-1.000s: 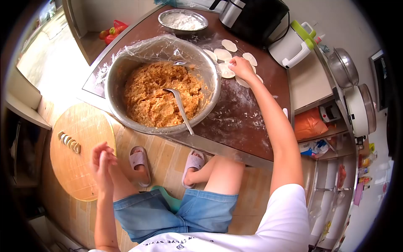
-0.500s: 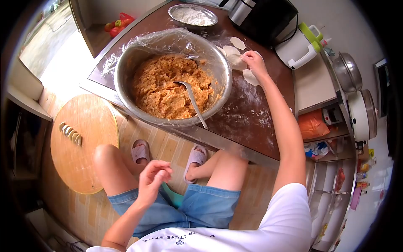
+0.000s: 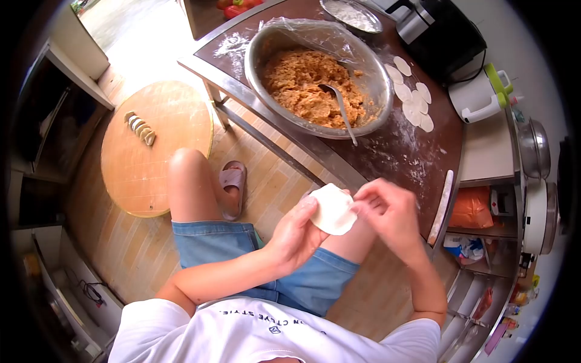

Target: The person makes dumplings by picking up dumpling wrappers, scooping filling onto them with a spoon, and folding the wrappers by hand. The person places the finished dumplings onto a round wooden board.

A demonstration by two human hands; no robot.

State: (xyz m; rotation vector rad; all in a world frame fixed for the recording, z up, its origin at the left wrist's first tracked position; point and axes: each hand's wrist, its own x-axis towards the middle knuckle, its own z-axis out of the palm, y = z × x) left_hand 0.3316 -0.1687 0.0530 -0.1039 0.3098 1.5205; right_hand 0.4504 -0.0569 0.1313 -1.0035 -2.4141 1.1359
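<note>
A round white dough wrapper [image 3: 333, 210] lies across the fingers of my left hand [image 3: 298, 233], whose thumb presses on its left edge. My right hand [image 3: 390, 216] is at the wrapper's right edge, with thumb and fingers pinched on it. Beyond them on the dark table stands a large metal bowl [image 3: 253, 68] of orange-brown filling [image 3: 311, 88], with a metal spoon [image 3: 342, 112] resting in it and clear plastic film at its far rim. Several flat wrappers [image 3: 413, 110] lie to the right of the bowl.
A floured rolling pin [image 3: 441, 207] lies at the table's right edge [image 3: 455, 145]. A round wooden board [image 3: 157, 175] at the left holds a row of dumplings [image 3: 140, 128]. A flour bowl [image 3: 351, 16], a black appliance [image 3: 445, 39] and a white-green one [image 3: 478, 97] are at the back.
My right hand has come back from the wrappers on the table to my left hand. A wrapper now rests on my left hand, which was empty. The view has shifted.
</note>
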